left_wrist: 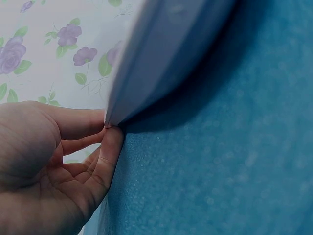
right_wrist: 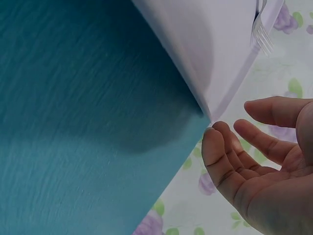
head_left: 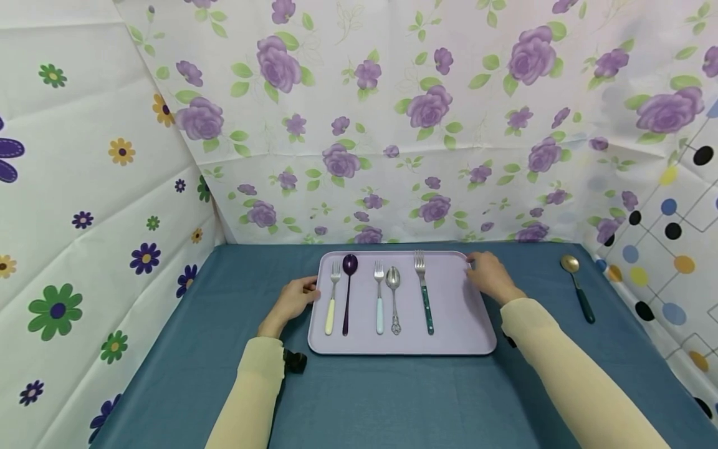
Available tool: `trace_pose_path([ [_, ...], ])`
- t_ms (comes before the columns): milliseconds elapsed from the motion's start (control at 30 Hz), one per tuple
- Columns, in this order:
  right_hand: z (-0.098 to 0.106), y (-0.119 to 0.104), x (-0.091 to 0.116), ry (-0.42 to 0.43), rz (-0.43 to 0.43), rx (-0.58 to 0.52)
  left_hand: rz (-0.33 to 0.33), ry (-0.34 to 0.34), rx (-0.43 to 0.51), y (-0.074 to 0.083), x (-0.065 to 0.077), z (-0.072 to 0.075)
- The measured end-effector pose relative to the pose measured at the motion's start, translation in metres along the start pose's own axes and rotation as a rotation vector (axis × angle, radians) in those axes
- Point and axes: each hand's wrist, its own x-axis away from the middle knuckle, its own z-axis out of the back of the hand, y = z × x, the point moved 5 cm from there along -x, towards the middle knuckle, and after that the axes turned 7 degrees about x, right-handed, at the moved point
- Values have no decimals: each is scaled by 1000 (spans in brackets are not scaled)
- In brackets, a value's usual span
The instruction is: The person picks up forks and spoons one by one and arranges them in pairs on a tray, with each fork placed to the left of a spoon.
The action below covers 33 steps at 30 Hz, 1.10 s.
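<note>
A lilac tray (head_left: pixel 460 312) lies on the blue cloth. My left hand (head_left: pixel 293 300) pinches its left edge between thumb and fingers, as the left wrist view also shows. At the tray's upper right corner is my right hand (head_left: pixel 490 275); in the right wrist view its fingertips come right up to the corner while the thumb stands apart. From left to right the tray bears a fork with a yellow handle (head_left: pixel 330 317), a dark purple spoon (head_left: pixel 349 265), a fork with a light blue handle (head_left: pixel 379 315), a silver spoon (head_left: pixel 393 279) and a fork with a green handle (head_left: pixel 427 308).
Off to the right, a gold spoon with a dark green handle (head_left: pixel 585 305) lies on the blue tablecloth (head_left: pixel 392 399). Behind the table hangs a floral sheet (head_left: pixel 359 125), and patterned sheets close off the left and right sides.
</note>
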Motion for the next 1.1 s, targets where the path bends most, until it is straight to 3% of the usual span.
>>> trace_pose_path([
  [767, 22, 49, 1, -48, -41, 60, 18, 5, -12, 0, -1, 1],
  [1100, 25, 65, 4, -29, -45, 92, 11, 6, -8, -1, -2, 0],
])
